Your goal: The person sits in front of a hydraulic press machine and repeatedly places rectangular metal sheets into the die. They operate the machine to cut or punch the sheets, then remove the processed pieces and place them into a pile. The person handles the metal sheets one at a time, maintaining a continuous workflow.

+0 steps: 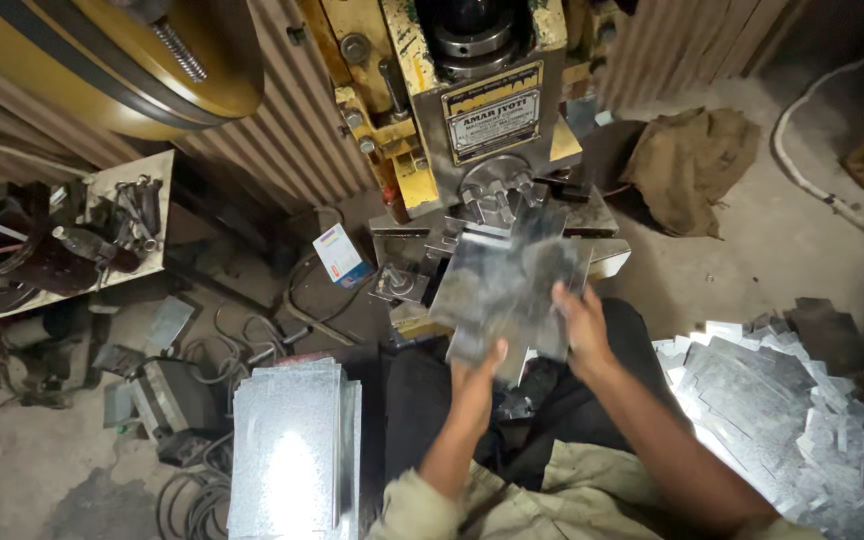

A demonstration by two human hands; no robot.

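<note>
A cut sheet of shiny galvanized metal (505, 288), cross-like in outline and motion-blurred, is held in front of a yellow and grey press machine (482, 110). My left hand (475, 378) grips its lower edge from below. My right hand (580, 322) holds its right edge. The sheet hides most of the press bed (407, 280) behind it.
A stack of flat rectangular metal sheets (292, 450) lies at the lower left. A heap of cut metal pieces (782, 420) spreads at the right. A shelf with tools (72, 230) is at the left, a burlap sack (692, 165) behind, cables (192, 490) on the floor.
</note>
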